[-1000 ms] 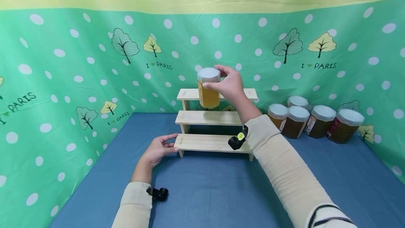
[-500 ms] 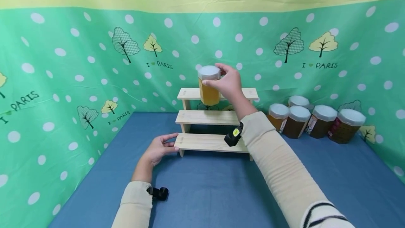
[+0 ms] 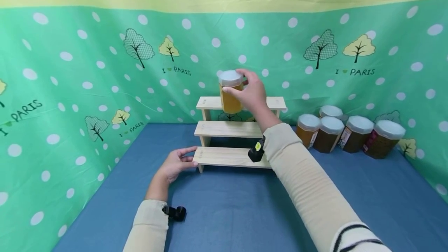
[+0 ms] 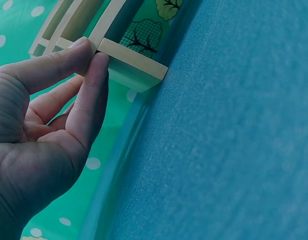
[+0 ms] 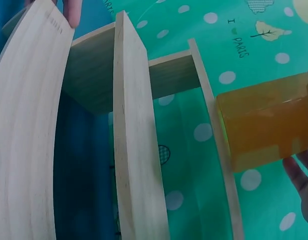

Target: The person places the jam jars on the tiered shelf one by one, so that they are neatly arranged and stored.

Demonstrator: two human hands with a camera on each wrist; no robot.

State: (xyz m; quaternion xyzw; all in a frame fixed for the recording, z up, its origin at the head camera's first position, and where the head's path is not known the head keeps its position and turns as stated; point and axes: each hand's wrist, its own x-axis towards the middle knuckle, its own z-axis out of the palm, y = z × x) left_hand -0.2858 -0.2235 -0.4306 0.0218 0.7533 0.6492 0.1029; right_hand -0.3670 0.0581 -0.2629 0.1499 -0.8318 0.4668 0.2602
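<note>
My right hand (image 3: 254, 93) grips a jar of amber honey (image 3: 231, 100) with a white lid, thumb and fingers round its upper part. The jar is upright at the top step of a three-step wooden display stand (image 3: 229, 128); its base overlaps the front edge of that step in the head view. From the right wrist view, the jar's bottom (image 5: 224, 135) shows right at the top board's edge. My left hand (image 3: 176, 164) pinches the left end of the lowest step between thumb and fingers, and the left wrist view shows the fingertips (image 4: 98, 65) at the board's corner.
Several white-lidded jars (image 3: 328, 134) with amber or dark brown contents stand grouped right of the stand on the blue tabletop (image 3: 224, 213). A green dotted cloth (image 3: 196, 42) with printed trees hangs behind and along the left. A black wrist camera (image 3: 257, 151) overlaps the lowest step.
My right hand has raised the jar slightly, with the forearm shifting a little to the left. The left hand keeps its place on the lowest step.
</note>
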